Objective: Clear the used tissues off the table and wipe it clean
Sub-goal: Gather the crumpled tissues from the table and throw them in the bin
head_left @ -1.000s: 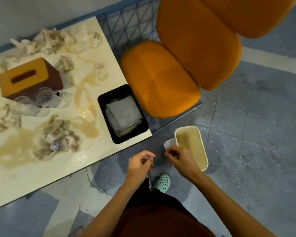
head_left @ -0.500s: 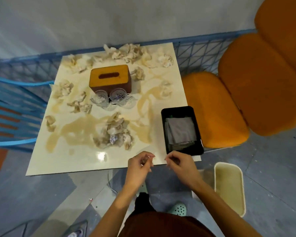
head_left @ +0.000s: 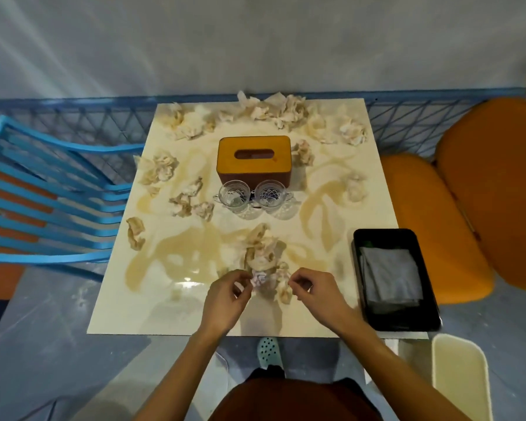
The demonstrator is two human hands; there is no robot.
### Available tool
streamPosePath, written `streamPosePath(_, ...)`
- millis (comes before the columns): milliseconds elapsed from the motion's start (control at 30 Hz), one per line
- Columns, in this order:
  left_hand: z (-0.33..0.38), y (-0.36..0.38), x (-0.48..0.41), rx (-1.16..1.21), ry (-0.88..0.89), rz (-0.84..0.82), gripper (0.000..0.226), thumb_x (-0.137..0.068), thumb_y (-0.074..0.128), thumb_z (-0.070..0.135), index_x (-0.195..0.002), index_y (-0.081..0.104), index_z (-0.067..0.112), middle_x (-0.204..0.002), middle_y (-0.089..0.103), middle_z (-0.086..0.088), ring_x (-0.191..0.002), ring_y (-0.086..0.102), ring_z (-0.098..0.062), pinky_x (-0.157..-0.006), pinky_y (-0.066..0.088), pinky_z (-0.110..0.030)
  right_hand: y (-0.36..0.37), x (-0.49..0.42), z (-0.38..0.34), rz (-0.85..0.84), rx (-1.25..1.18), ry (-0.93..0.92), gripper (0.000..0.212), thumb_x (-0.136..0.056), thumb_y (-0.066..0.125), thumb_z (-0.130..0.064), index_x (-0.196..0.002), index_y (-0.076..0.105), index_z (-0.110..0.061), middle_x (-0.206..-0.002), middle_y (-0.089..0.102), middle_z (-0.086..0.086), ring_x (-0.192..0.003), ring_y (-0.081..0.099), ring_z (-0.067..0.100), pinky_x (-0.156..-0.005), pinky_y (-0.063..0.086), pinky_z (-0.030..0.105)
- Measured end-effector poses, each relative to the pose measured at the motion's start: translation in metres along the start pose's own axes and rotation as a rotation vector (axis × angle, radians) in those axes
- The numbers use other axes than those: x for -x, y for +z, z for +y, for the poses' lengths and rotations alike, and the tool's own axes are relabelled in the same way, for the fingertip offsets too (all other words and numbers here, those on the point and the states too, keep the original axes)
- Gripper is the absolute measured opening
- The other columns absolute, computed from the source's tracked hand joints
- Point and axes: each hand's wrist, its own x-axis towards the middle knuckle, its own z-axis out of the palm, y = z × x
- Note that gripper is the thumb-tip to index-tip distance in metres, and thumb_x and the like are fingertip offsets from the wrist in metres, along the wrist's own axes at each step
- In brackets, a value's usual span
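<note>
With left hand (head_left: 228, 296) and right hand (head_left: 319, 294) curled by the tissues (head_left: 261, 253), grip unclear, a soggy one could rip and drip.

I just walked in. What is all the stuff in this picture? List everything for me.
Table: one, cream, centre, streaked with brown spill.
Used tissues: many, off-white and stained, scattered over the table.
Tissue box: one, orange-brown, far centre of the table.
Glasses: two, clear, side by side just before the box.
Tray: one, black, table's near right corner.
Cloth: one, grey, folded in the tray.
Bin: one, cream, on the floor, near right.
Slatted chair: one, blue, left of the table.
Cushioned seat: orange, right of the table.
Railing: blue mesh, behind the table.
Shoe: one, pale green, below the table's near edge.
Left hand, right hand: fingers curled at the nearest tissue pile; grip unclear.
</note>
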Motion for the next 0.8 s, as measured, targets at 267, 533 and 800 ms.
streamPosePath(267, -0.040, -0.016, -0.031, -0.252, 0.033, -0.078, 0.027, -0.083, 0.071, 0.033, -0.110, 0.067, 0.028, -0.103, 0.057, 0.014, -0.070, 0.054, -0.005, -0.056, 0.040, -0.021, 0.025, -0.031, 0.008, 0.034, 0.202, 0.169, 0.012, -0.086, 0.068, -0.024, -0.095, 0.062, -0.026, -0.084, 0.062, -0.006, -0.074, 0.056, 0.008, -0.066, 0.039, 0.023)
streamPosePath(533, -0.028, 0.002, -0.040, -0.338, 0.198, -0.170, 0.030, -0.084, 0.065, 0.045, -0.111, 0.066, 0.032, -0.105, 0.060, 0.013, -0.086, 0.060, -0.008, -0.058, 0.036, -0.013, 0.039, -0.053, 0.018, 0.015, 0.303, 0.283, 0.024, -0.087, 0.065, -0.026, -0.110, 0.062, -0.020, -0.101, 0.056, 0.000, -0.085, 0.054, 0.015, -0.069, 0.039, 0.028)
streamPosePath(800, -0.017, 0.021, -0.047, -0.362, 0.165, -0.131, 0.017, -0.084, 0.068, 0.036, -0.099, 0.070, 0.030, -0.101, 0.062, 0.012, -0.084, 0.062, -0.012, -0.053, 0.031, -0.015, 0.049, -0.069, 0.030, -0.030, 0.398, 0.313, 0.024, -0.085, 0.063, -0.027, -0.108, 0.063, -0.021, -0.104, 0.062, 0.004, -0.099, 0.059, 0.026, -0.081, 0.047, 0.033)
